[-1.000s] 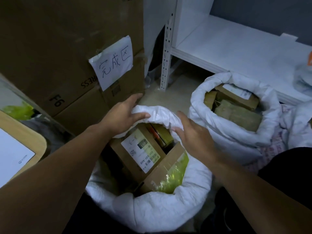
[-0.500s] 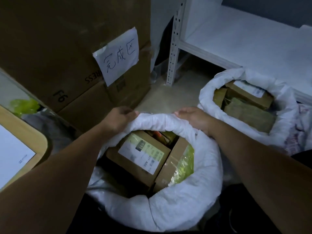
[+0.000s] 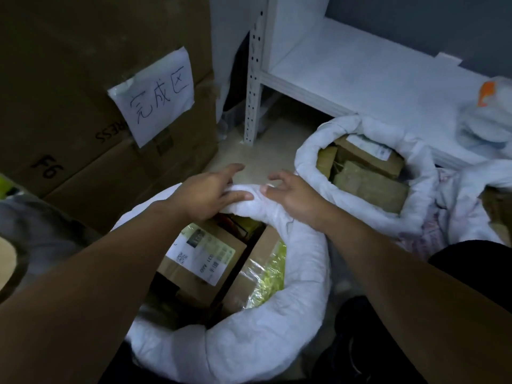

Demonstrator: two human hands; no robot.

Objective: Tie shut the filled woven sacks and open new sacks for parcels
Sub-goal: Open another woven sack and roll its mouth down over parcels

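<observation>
A white woven sack (image 3: 249,350) with a thick rolled-down rim stands right in front of me, filled with cardboard parcels (image 3: 205,253). Both hands are at its far rim. My left hand (image 3: 210,192) lies over the roll with fingers stretched past it and the thumb along the fabric. My right hand (image 3: 293,195) rests beside it, fingers spread and loosely bent above the rim, thumb touching the roll. A second filled sack (image 3: 415,167) with its rim rolled down stands to the right, brown parcels (image 3: 368,184) showing inside.
Stacked cardboard boxes (image 3: 69,79) with a handwritten paper sign (image 3: 155,98) wall off the left. A white shelf (image 3: 360,79) and its perforated post (image 3: 253,92) stand behind. More white sacking (image 3: 484,126) lies at the right. Bare floor (image 3: 263,151) shows beyond the hands.
Both hands slid along the far rim toward each other and loosened; the fingers that gripped the roll now stretch or lift off it.
</observation>
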